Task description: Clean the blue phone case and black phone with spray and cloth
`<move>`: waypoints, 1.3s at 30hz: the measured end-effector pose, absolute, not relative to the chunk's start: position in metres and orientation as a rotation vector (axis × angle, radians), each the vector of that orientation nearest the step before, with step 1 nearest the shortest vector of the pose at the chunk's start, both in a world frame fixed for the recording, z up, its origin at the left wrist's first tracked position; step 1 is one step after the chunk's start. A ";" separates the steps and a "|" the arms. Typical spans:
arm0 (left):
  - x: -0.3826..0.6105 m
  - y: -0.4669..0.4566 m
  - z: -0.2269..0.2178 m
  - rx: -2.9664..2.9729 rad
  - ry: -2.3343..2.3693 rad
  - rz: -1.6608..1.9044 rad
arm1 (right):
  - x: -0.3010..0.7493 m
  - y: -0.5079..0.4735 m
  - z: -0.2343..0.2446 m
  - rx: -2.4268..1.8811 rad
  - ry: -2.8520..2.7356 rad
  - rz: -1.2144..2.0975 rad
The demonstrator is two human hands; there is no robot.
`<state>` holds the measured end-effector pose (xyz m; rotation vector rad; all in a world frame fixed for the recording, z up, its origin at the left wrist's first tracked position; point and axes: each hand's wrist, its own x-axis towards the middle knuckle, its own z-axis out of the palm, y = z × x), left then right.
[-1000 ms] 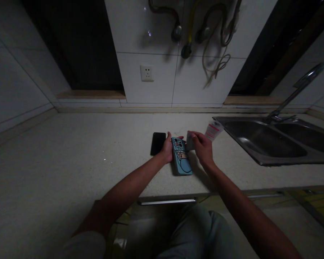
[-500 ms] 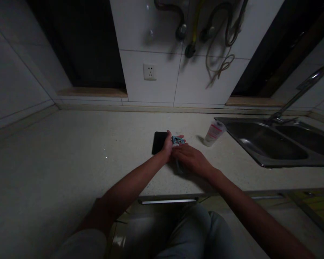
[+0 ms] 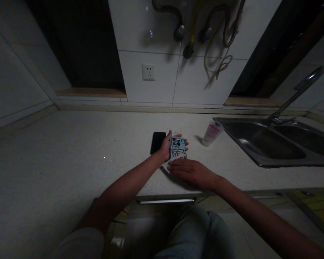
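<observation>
Dim overall. Wall tiles [image 3: 135, 36] brightest (one small glare spot high up); hoses [image 3: 188, 50] cast soft shadows there. My right hand [image 3: 193, 172] reads dark, detail lost. Straight edges bow near frame borders.

The phone [image 3: 178, 148] lies back-up in a light blue case printed with a cartoon figure, its dark camera lenses clustered near the far end. It lies flat on the surface, its long axis pointing away from the person and tilted slightly to the right. The left hand [image 3: 166, 145] cups its far half: the palm presses the left edge and the fingertips curl over the top and right edge. The near half is hidden under the right hand [image 3: 191, 172], which lies flat across it with fingers stretched leftward. Only the upper part of the case shows between the two hands.
</observation>
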<state>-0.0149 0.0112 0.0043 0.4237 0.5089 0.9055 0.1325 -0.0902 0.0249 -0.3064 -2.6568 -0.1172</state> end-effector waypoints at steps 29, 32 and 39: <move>-0.012 0.011 0.008 0.288 0.562 0.838 | 0.127 -0.003 0.010 -1.183 -2.023 0.292; -0.012 0.010 0.008 0.294 0.534 0.853 | 0.144 -0.014 0.006 -1.239 -1.958 0.232; -0.016 0.012 0.017 0.346 0.574 1.035 | 0.158 -0.039 -0.006 -1.214 -1.769 0.338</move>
